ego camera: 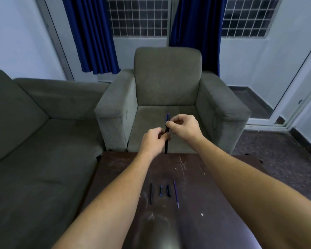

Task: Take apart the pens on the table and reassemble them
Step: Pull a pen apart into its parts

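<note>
- Both hands are raised above the far edge of the dark wooden table [196, 177], in front of the grey armchair [169, 83], and share one black pen [167, 141] held nearly upright.
- The left hand [153, 139] has its fingers pinched around the pen's lower barrel; the right hand [182, 125] has its fingertips closed on the upper section, where a blue end [168, 116] shows above the knuckles.
- Nearer the person than the held pen, four loose parts lie in a row on the table, apart from one another: a long black barrel [151, 193], a short blue piece [161, 191], a short black piece [168, 191] and a thin blue refill [176, 194].
- Judging from that row, one pen is already apart and this second one is being opened; which joint is under the fingers is hidden.
- To do it well, keep the lower grip fixed and let only the upper fingers turn or pull straight along the pen's axis, so the thin refill inside does not bend.
- Ease off once the joint loosens, so no small part springs away towards the armchair.
- Lay the new parts in their own row beside the first, so the two sets do not mix.
</note>
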